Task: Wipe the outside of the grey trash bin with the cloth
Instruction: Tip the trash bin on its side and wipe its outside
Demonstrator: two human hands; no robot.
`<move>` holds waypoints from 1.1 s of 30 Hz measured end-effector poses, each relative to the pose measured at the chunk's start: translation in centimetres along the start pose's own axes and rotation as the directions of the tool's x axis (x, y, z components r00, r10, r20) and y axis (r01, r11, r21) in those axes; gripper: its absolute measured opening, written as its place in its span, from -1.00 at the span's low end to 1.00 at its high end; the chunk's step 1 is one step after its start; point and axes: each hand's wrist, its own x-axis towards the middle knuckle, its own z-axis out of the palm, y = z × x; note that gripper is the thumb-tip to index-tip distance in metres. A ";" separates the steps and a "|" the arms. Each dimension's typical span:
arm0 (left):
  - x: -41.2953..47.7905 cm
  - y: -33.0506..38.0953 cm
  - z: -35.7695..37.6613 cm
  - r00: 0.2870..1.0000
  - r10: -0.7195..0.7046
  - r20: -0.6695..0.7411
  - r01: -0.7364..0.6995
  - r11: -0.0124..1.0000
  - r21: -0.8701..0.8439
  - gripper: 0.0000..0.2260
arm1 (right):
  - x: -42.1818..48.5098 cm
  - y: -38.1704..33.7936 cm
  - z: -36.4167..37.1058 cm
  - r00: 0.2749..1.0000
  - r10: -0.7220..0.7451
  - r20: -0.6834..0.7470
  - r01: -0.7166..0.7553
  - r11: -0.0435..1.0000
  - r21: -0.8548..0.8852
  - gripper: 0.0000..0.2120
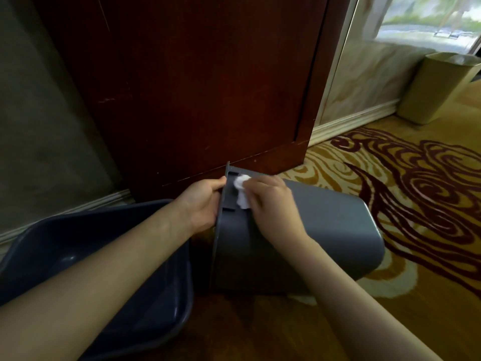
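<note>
Your right hand (273, 207) pinches white cloth (241, 192) against grey trash bin (325, 230) near rim. Your left hand (201, 203) grips rim. Bin lies on side on patterned carpet (416, 191), inside hidden. Dark basin (104, 269) left, touching bin, looks empty. Tan bin (440, 87) far right, upright.

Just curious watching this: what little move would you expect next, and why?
Probably the right hand drags the white cloth along the grey trash bin toward its base: the cloth sits right by the rim, which the left hand steadies.
</note>
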 end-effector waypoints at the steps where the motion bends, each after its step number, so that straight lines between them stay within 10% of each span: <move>1: 0.0 0.1 0.0 1.000 0.012 0.005 -0.012 1.000 -0.004 -0.70 | 0.2 -0.8 0.4 0.997 -0.058 0.055 0.058 0.998 0.004 -0.81; 10: -0.7 0.4 0.4 0.996 -0.012 -0.092 0.015 1.000 0.023 -0.73 | -0.3 -0.9 0.1 0.930 -0.232 0.284 0.234 0.972 0.028 -0.72; 20: -0.3 0.6 1.3 0.992 -0.022 -0.124 0.024 1.000 0.012 -0.69 | -6.2 -0.7 0.6 0.988 -0.119 -0.101 0.116 0.993 -0.035 -0.77; 33: 0.0 0.7 0.9 0.993 -0.002 -0.115 0.008 0.999 0.049 -0.69 | -10.9 1.0 4.6 0.932 -0.361 0.015 0.360 0.926 -0.110 -0.69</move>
